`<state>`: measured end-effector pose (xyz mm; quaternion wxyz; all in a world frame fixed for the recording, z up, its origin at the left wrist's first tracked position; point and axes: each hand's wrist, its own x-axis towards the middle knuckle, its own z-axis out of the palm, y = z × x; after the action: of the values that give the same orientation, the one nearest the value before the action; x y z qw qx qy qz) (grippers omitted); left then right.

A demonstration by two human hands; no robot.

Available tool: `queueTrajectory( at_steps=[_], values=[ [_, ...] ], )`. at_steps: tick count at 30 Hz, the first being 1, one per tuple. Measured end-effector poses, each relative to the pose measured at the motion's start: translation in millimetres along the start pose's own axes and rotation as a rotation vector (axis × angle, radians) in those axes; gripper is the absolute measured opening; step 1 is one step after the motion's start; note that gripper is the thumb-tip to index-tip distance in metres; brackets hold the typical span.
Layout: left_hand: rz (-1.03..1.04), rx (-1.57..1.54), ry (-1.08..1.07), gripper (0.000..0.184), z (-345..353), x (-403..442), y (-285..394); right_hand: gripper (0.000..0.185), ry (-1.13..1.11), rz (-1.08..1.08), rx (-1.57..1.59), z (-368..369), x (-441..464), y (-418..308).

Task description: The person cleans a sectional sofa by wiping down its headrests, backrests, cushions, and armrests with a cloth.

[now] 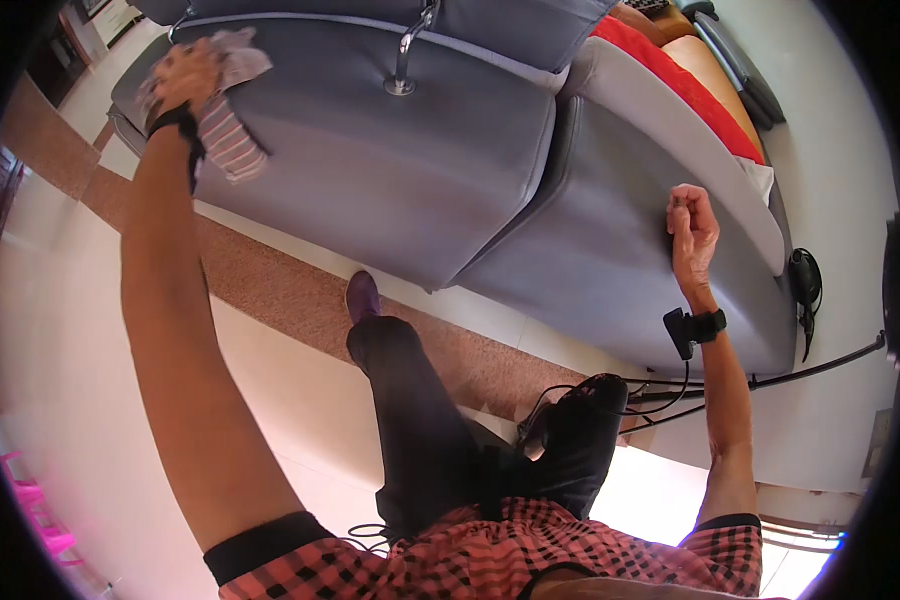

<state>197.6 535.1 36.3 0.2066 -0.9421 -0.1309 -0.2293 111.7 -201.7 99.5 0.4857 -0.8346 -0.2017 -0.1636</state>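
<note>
My left hand (188, 78) is closed on a striped cloth (232, 140), pressing it against the far left end of the grey sofa seat (370, 150). Part of the cloth bunches up above my fingers, and a striped flap hangs toward me over the cushion. On the other side, my right hand (692, 225) is closed in a loose fist with nothing visible in it. It is over the right-hand seat cushion (590, 240); whether it touches the surface I cannot tell.
A chrome bracket (402, 70) rises from the seat's back edge. Red fabric (680, 80) lies behind the right backrest. A black coiled cable (806, 290) sits beyond the sofa's right end, and a black pole (820, 368) crosses near my right wrist. Pink objects (45, 515) stand far left.
</note>
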Motion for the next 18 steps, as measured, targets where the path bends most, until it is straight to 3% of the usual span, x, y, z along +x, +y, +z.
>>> queueTrajectory(
  at_steps=[3,4,7,10,14,17,18],
  values=[
    [-0.017,0.154,-0.194,0.042,-22,-29,-22,0.014,0.038,-0.028,-0.051,6,2,-1],
    [-0.156,-0.028,-0.038,0.041,-19,-33,-16,0.013,0.060,-0.039,-0.068,9,1,-3],
    [-0.484,-0.394,0.151,0.044,-32,-55,10,0.009,0.071,-0.080,-0.208,14,0,-8],
    [-0.379,-0.572,0.274,0.048,-24,-66,12,0.006,0.099,-0.068,-0.204,17,-1,-18],
    [-0.444,-0.615,0.273,0.046,-63,-88,58,0.005,0.113,-0.055,-0.215,14,-2,-20],
    [-0.342,-0.641,0.233,0.045,-101,-107,92,0.005,0.125,-0.079,-0.192,10,-2,-14],
    [-0.239,-0.660,0.325,0.042,-109,-114,105,0.006,0.127,-0.076,-0.173,9,-2,-13]
  ],
)
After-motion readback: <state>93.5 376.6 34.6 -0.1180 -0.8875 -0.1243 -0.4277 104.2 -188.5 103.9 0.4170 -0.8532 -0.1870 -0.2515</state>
